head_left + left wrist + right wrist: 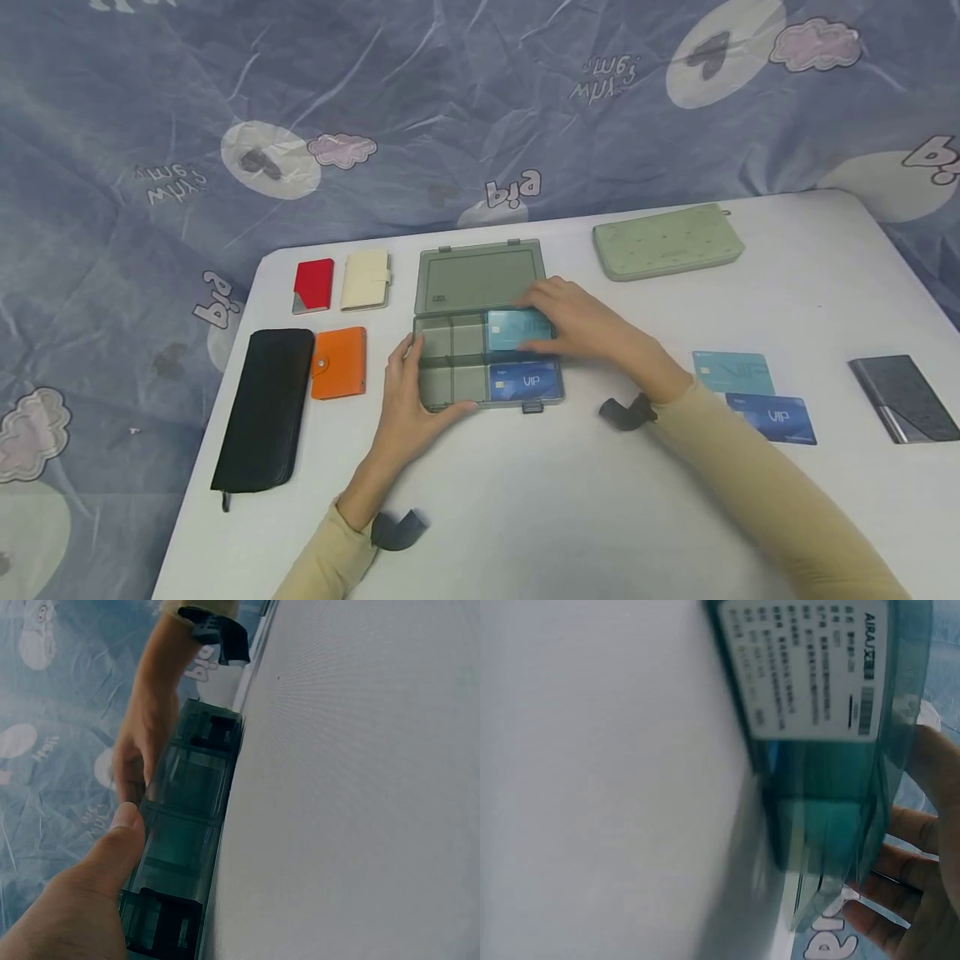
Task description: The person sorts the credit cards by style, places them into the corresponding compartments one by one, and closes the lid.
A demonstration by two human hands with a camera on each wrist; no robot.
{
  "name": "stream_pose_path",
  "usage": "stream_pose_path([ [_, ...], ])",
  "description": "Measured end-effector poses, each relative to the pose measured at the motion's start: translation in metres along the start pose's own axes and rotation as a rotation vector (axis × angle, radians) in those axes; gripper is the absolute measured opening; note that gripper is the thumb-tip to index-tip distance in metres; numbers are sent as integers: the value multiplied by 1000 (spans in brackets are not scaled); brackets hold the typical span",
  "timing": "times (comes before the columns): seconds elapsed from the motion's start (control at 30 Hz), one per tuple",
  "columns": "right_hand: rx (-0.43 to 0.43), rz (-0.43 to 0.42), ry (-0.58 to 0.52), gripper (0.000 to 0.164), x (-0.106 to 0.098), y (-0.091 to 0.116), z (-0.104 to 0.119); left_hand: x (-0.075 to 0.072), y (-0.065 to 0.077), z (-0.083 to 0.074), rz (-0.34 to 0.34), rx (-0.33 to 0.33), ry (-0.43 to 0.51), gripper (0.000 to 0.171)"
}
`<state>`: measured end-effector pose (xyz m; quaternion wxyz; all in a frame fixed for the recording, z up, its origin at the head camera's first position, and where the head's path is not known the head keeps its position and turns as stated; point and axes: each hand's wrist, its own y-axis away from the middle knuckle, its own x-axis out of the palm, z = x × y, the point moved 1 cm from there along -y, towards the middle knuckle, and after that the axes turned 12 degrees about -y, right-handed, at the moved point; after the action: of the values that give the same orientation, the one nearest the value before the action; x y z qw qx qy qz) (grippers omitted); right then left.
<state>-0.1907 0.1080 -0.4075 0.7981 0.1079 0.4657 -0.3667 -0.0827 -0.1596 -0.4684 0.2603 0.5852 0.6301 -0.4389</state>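
Note:
A translucent grey-green compartment box [452, 361] lies on the white table with its lid [480, 277] folded back. My left hand [408, 408] grips its left end, thumb along the front edge; in the left wrist view the thumb [124, 825] rests on the rim. A light-blue VIP card [506, 329] lies at the back right compartment. My right hand [573, 321] holds this card between thumb and fingers at its front and back edges. Below it, a dark-blue VIP card [525, 381] sits in the front right compartment. In the right wrist view, the fingers [889, 900] are partly behind the box wall.
On the right lie another light-blue card [731, 372], a dark-blue card [776, 419] overlapping it, and a black card case [907, 400]. A green pouch [667, 242] lies behind. Leftward are a black wallet [264, 408], orange holder [339, 362], red case [312, 285] and cream holder [365, 280].

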Motion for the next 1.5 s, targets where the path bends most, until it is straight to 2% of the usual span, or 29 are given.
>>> stream_pose_path([
  [0.17, -25, -64, 16, 54, -9, 26, -6, -1, 0, -1, 0, -6, 5, 112],
  [0.4, 61, -122, 8, 50, -29, 94, -33, -1, 0, -1, -2, 2, 1, 111],
  [0.5, 151, -103, 6, 51, -40, 124, -45, -2, 1, -1, -7, 4, 4, 111],
  [0.6, 277, -66, -10, 56, -53, 152, -53, -2, 1, -2, -9, 2, 2, 111],
  [0.73, 455, -6, -37, 72, -69, 179, -62, -2, 1, -2, -4, -10, 5, 111],
  [0.83, 555, 43, -24, 87, -76, 192, -70, -2, 1, -2, 2, -17, 11, 111],
  [0.93, 607, 69, -3, 97, -77, 195, -73, -1, 1, -2, 4, -20, 14, 111],
  [1.0, 611, 63, 17, 98, -76, 193, -72, -1, 1, -3, 2, -17, 14, 111],
  [1.13, 541, 36, 60, 95, -71, 178, -64, -2, 1, -3, -5, -10, 14, 111],
  [1.3, 419, 30, 112, 86, -59, 148, -53, -2, 1, -3, -2, -16, 13, 112],
  [1.5, 356, 12, 143, 74, -49, 125, -48, 0, 2, -2, 5, -15, 24, 112],
])
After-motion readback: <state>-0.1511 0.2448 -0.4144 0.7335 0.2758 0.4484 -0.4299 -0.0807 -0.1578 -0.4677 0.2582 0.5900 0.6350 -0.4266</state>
